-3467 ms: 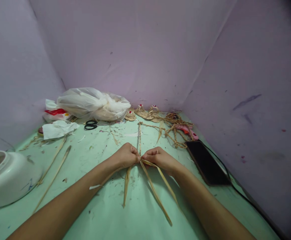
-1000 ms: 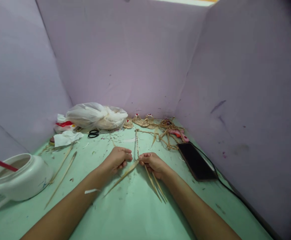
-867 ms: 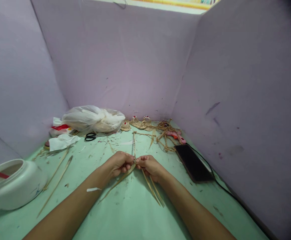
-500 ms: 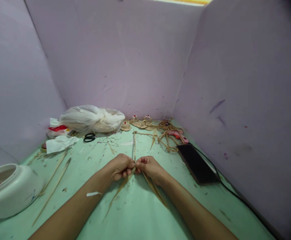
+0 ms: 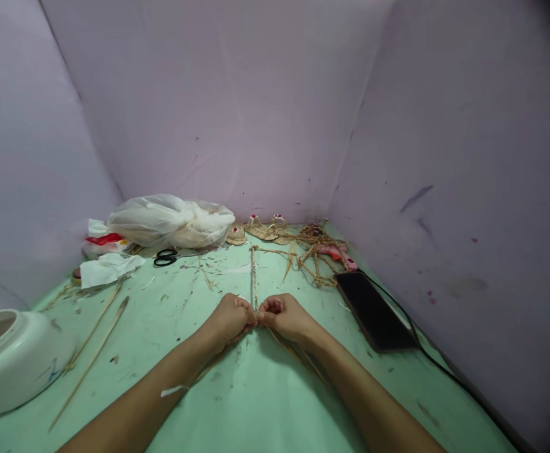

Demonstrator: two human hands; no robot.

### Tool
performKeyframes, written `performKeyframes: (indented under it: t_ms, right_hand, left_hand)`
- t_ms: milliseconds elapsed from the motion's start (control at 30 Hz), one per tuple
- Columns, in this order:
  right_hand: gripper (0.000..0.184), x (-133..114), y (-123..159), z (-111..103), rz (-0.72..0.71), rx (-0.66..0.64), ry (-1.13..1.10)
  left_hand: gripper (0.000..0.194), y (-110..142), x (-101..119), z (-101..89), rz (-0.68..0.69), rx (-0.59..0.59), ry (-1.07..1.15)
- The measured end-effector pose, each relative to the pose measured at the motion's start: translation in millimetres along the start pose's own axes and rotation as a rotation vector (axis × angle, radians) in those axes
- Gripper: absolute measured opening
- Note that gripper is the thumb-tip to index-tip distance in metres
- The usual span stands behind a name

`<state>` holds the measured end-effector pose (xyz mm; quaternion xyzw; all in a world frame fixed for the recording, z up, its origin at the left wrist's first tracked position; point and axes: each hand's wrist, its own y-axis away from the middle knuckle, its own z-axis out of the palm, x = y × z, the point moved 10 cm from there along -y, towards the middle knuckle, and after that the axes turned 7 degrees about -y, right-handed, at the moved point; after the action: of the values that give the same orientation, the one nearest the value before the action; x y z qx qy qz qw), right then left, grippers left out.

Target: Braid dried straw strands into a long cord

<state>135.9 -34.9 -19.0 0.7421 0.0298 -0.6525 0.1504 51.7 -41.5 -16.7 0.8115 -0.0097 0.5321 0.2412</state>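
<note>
A thin braided cord [image 5: 255, 277] of straw-coloured fibre runs straight back across the green tabletop from between my hands. My left hand [image 5: 233, 319] is closed in a pinch at the cord's near end. Close against it, my right hand [image 5: 280, 316] pinches the same spot, fingertips nearly touching. Loose dry fibre strips [image 5: 298, 352] trail from under my right hand toward me; others pass beneath my left wrist. The fingertips cover the exact point where the strips meet the cord.
Black scissors [image 5: 166, 257] and a white plastic bag [image 5: 171, 220] lie at the back left. A white pot [image 5: 24, 365] stands left, near long dry stalks [image 5: 90, 355]. To the right are tangled braided cord [image 5: 319, 261], a phone [image 5: 374, 311] and a cable. Small woven slippers [image 5: 260, 231] line the back wall.
My left hand has turned over slightly, knuckles up, and its strips now lie mostly under the forearm. Both hands stay at the cord's end. The view has tilted slightly.
</note>
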Motion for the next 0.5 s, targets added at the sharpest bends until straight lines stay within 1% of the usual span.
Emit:
performKeyframes:
  t_ms: [67,133,267,333,400,500]
  right_hand:
    - [0.005,-1,0,-10,-0.007,0.071,0.114]
    - [0.008,-1,3,-16,0.017,0.103,0.210]
    - [0.011,-5,14,-20,0.077,0.147,0.335]
    - [0.009,-11,22,-18,0.068,0.205,0.383]
    - [0.007,-18,28,-12,0.028,0.252,0.417]
    - [0.008,-27,36,3,-0.063,0.281,0.436]
  left_hand:
    - [0.007,-1,-2,1.2,-0.009,0.018,0.037]
    - [0.008,0,-3,2.7,-0.014,0.020,0.057]
    - [0.009,2,-2,3.7,-0.019,0.029,0.059]
    - [0.011,3,-2,1.8,-0.020,0.053,0.041]
    - [0.013,3,-3,-0.7,-0.021,0.072,0.025]
    - [0.012,4,-7,-2.1,-0.029,0.047,0.040]
